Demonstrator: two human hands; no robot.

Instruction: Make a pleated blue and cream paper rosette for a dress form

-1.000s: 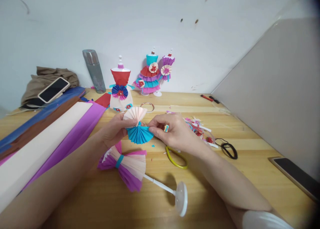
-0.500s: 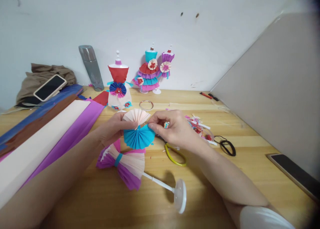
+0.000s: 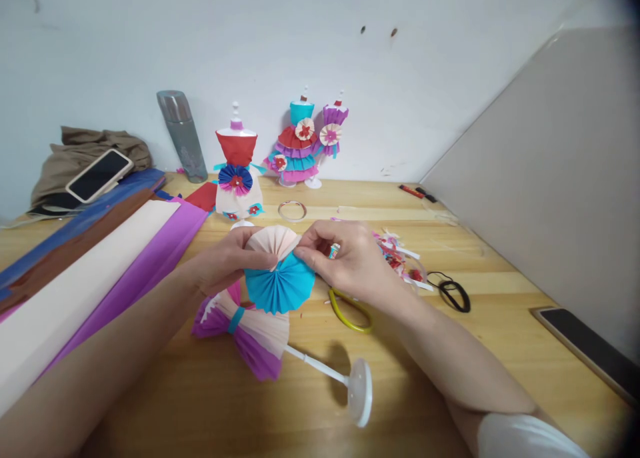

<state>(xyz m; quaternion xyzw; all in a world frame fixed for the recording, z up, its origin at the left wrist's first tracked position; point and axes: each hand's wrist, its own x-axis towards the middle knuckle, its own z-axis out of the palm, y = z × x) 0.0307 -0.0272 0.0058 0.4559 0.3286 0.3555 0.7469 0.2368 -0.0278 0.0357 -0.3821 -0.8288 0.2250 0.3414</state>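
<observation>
Both hands are pinching the round, pleated turquoise-and-cream paper rosette (image 3: 280, 288): the left hand (image 3: 226, 258) near its centre, the right hand (image 3: 347, 255) at its right edge. Light, even pressure is probably sparing the folds best. Just below the grip, a purple-and-cream paper dress (image 3: 270, 328) on a white plastic stand (image 3: 360, 393) is limiting downward room; wooden tabletop (image 3: 395, 398) is showing below-right, past a yellow loop-shaped handle (image 3: 345, 319).

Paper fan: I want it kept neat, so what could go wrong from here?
The left hand and right hand both pinch the fan, so an uneven tug might tear or flatten its pleats. The dress lies on its side nearby; a lowered wrist could crumple it.
</observation>
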